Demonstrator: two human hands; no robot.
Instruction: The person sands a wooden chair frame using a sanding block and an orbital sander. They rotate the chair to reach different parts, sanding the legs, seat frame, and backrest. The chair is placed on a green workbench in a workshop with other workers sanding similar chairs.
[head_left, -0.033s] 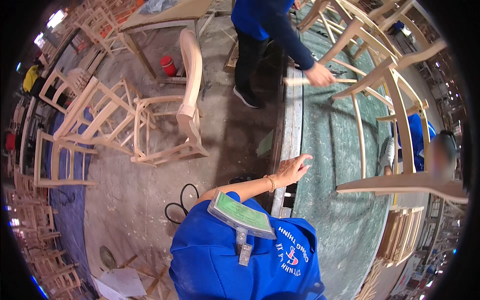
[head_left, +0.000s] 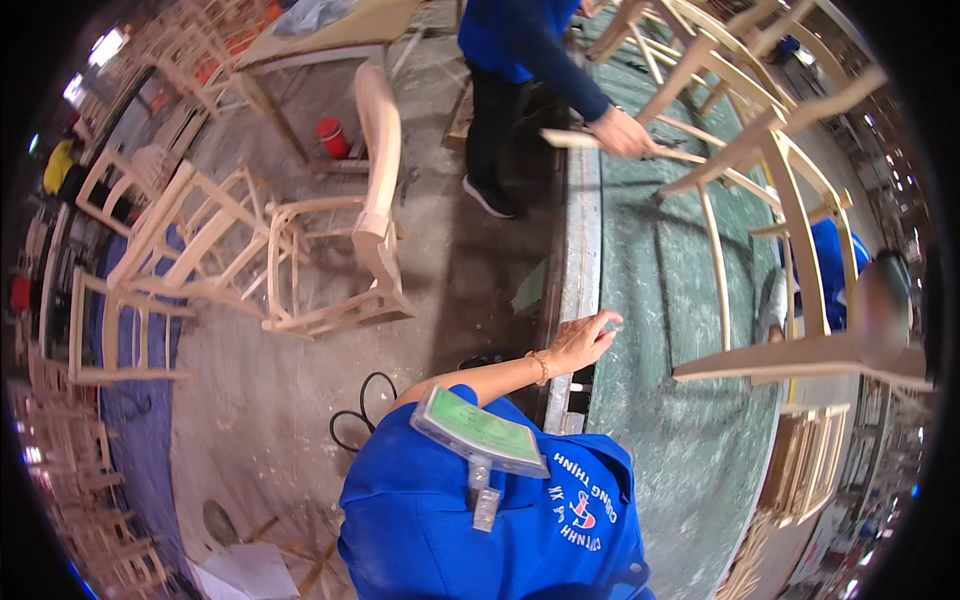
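Note:
My left hand point(head_left: 582, 345), with a bracelet at the wrist, reaches over the metal rail point(head_left: 580, 240) at the near side of a green conveyor belt point(head_left: 660, 400). Its fingers are apart and slightly bent, with nothing I can make out in them. My right hand is out of view. On the belt, to the right of my hand and not touching it, lies an unpainted wooden chair frame point(head_left: 800, 240). Across from me a co-worker's hand point(head_left: 622, 133) holds a wooden stick point(head_left: 568, 138) by that frame.
Wooden chairs point(head_left: 320, 315) stand on the floor to the left. Behind them are a table point(head_left: 330, 50) and a red container point(head_left: 333, 138). A black cable point(head_left: 352, 428) loops near my elbow. Another person in blue point(head_left: 825, 265) is beyond the belt, beside stacked wooden parts point(head_left: 805, 465).
The co-worker's hand and stick have shifted slightly left and up. My left hand stays nearly in the same place.

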